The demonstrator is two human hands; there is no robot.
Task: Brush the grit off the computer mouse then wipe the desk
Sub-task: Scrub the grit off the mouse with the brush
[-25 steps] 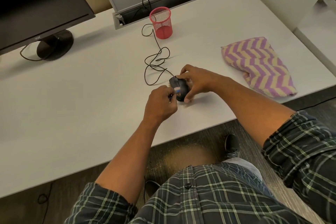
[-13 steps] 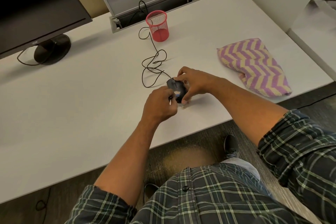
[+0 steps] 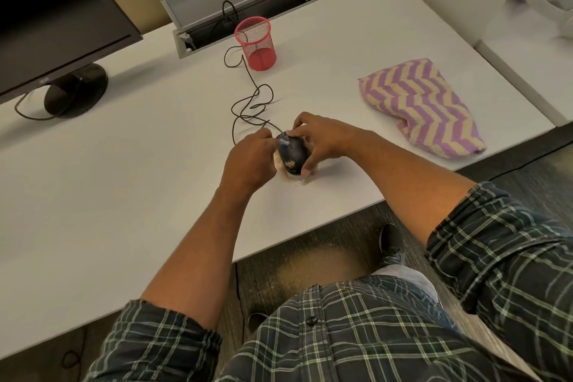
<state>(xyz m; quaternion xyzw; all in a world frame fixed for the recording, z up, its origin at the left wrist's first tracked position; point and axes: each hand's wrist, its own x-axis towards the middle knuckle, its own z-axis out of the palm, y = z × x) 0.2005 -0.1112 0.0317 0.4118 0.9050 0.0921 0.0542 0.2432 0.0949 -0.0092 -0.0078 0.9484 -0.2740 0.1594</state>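
Fingers of the right hand (image 3: 322, 139) are curling around a black mouse (image 3: 293, 153) near the front edge of the white desk (image 3: 124, 195), thumb at its near end. Fingers of the left hand (image 3: 249, 161) are pinching a small brush (image 3: 282, 142), mostly hidden, against the mouse's top. Brown grit (image 3: 291, 177) is lying at the mouse's 6 o'clock. A striped cloth (image 3: 418, 105) is lying at 2 o'clock. Lettering on the monitor (image 3: 55, 25) is too small to read.

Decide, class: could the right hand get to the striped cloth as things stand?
Probably yes: bare desk lies between the right hand and the striped cloth, but that hand holds the mouse and must release it first.
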